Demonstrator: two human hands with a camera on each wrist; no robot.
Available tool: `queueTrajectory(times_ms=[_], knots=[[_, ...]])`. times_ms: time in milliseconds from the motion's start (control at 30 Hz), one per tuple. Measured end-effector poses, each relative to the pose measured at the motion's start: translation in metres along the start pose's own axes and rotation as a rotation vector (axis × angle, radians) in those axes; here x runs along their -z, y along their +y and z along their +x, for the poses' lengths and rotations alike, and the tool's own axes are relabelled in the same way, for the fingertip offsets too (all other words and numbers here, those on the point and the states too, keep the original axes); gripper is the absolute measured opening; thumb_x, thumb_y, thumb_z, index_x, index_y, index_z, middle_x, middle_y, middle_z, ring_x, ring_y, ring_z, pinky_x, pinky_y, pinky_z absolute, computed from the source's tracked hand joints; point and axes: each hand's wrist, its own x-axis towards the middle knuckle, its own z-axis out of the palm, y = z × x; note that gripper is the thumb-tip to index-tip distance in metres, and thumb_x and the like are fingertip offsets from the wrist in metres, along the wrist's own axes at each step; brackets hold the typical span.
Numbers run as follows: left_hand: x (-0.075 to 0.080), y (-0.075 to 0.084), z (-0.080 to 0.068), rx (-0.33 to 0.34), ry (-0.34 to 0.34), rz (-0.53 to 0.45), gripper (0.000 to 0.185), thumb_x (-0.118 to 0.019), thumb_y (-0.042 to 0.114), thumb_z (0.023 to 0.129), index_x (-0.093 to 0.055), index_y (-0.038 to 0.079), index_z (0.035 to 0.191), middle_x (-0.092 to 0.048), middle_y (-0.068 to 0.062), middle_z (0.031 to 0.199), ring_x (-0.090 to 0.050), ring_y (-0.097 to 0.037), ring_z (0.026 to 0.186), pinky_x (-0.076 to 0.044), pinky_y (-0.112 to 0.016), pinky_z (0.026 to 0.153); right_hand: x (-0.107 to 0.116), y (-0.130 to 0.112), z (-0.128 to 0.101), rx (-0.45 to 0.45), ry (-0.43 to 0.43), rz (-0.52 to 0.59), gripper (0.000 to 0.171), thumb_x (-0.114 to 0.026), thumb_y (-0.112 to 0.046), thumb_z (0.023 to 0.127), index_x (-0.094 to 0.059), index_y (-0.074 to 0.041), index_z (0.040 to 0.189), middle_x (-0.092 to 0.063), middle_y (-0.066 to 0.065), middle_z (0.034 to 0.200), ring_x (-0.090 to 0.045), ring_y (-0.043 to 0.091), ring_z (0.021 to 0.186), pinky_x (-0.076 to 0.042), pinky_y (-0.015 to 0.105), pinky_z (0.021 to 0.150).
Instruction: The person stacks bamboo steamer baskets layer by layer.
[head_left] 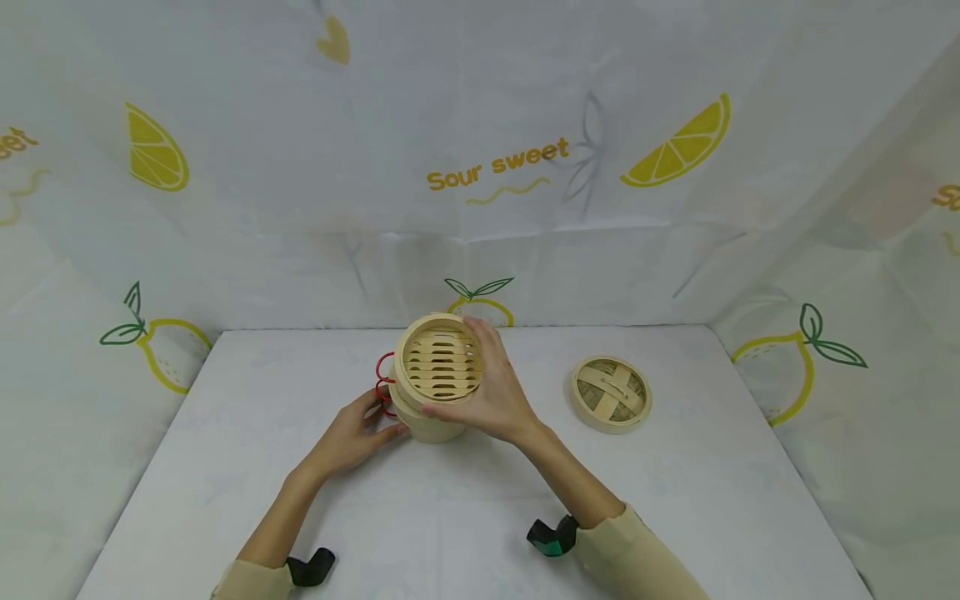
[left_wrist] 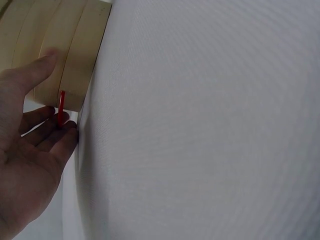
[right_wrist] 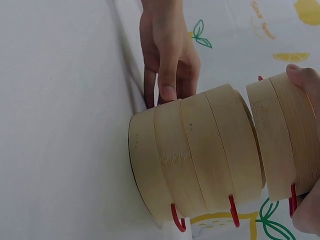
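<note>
So the right hand had its grip curled round the top steamer tray, lifted just off the steamer stack on the white surface. The left hand, fingers straight, steadied the stack. The tray looked empty, and the lid sat well off right.

the only full words to read are "sour sweet", printed in orange-yellow script on the white backdrop cloth, at about 12 o'clock above the table, with a wavy yellow line just under them. at 9 o'clock, on the left edge of the same cloth, a cut-off piece of the same print shows the letters "eet". at 3 o'clock, on the right edge, another cut-off piece shows only the start of a word, "so". no brand, number or label can be read on anything else in the head or wrist views.
</note>
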Motion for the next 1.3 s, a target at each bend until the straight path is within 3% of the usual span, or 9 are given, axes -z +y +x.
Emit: queueTrajectory(times_ms=[800, 1300], knots=[[-0.002, 0.000, 0.000, -0.001, 0.014, 0.003, 0.066, -0.085, 0.019, 0.095, -0.056, 0.002, 0.151, -0.066, -0.017, 0.147, -0.060, -0.039, 0.144, -0.055, -0.056, 0.120, -0.007, -0.005, 0.007, -0.017, -0.030, -0.024, 0.133, -0.105, -0.040, 0.063, -0.029, -0.013, 0.169, -0.038, 0.008, 0.170, -0.043, 0.029, 0.157, -0.041, 0.055, 0.134], [-0.002, -0.002, 0.000, -0.006, 0.029, 0.017, 0.065, -0.085, 0.019, 0.095, -0.057, -0.001, 0.151, -0.067, -0.019, 0.146, -0.061, -0.039, 0.142, -0.056, -0.056, 0.119, -0.010, -0.004, 0.012, -0.045, -0.048, -0.038, 0.134, -0.105, -0.043, 0.063, -0.029, -0.012, 0.169, -0.037, 0.009, 0.171, -0.043, 0.030, 0.157, -0.042, 0.057, 0.133]])
